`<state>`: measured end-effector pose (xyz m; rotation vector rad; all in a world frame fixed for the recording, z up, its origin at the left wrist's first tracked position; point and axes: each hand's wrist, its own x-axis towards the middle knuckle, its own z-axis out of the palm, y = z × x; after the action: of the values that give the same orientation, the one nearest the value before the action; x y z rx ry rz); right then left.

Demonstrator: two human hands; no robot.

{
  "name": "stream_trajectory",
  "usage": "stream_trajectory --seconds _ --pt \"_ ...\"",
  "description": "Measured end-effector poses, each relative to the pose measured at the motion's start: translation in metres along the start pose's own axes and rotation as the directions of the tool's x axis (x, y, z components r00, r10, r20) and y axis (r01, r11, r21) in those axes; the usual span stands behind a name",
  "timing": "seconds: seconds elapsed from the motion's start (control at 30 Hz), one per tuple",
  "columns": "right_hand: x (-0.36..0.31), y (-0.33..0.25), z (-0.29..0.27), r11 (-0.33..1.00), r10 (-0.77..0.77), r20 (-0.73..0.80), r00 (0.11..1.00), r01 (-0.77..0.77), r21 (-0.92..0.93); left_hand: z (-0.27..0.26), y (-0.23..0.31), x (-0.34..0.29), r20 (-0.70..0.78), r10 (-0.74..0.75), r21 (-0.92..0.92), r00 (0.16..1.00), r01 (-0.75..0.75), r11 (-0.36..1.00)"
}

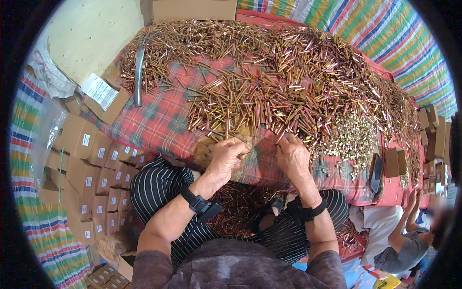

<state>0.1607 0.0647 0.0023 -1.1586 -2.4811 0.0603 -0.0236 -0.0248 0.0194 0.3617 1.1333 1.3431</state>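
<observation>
A large heap of slim copper-coloured metal rods (269,103) lies over a red plaid cloth (159,118) in front of me. My left hand (230,156) is closed in a pinch above the near edge of the cloth; what its fingertips hold is too small to make out. At the heap's near edge, my right hand (294,159) pinches a copper-coloured metal rod between thumb and fingers. To the right of that hand lies a pile of small brass-coloured pieces (353,137). A worn brown patch (204,150) shows on the cloth beside my left hand.
A curved metal bar (139,77) rests at the heap's left. Stacked cardboard boxes (94,164) stand at left, and an open box (395,163) at right near a dark flat tool (377,172). More rods (240,202) lie between my legs. Another person (402,243) sits at right.
</observation>
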Motion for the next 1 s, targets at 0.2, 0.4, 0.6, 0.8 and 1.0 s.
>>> stream_trajectory --seconds 0.2,0.4,0.6,0.8,1.0 --pt "0.004 -0.020 -0.013 0.928 0.111 0.026 0.993 -0.113 0.354 0.000 0.002 -0.002 0.001 0.004 -0.006 1.000 -0.004 1.000" --pt "0.000 -0.038 -0.012 0.324 0.215 0.356 0.909 -0.410 0.852 -0.003 0.000 0.001 0.027 -0.026 -0.019 0.999 0.027 0.999" --pt "-0.002 -0.050 -0.018 0.187 0.137 0.354 0.925 -0.375 0.908 0.000 0.000 0.001 0.058 -0.030 -0.088 0.998 0.035 0.995" --pt "-0.005 -0.052 -0.020 0.196 0.128 0.319 0.939 -0.340 0.920 -0.001 0.001 0.002 0.085 -0.045 -0.090 0.995 0.053 0.995" --pt "-0.005 -0.050 -0.022 0.573 0.084 0.158 0.984 -0.177 0.800 0.000 0.001 0.001 0.120 -0.011 -0.068 0.993 0.019 0.997"
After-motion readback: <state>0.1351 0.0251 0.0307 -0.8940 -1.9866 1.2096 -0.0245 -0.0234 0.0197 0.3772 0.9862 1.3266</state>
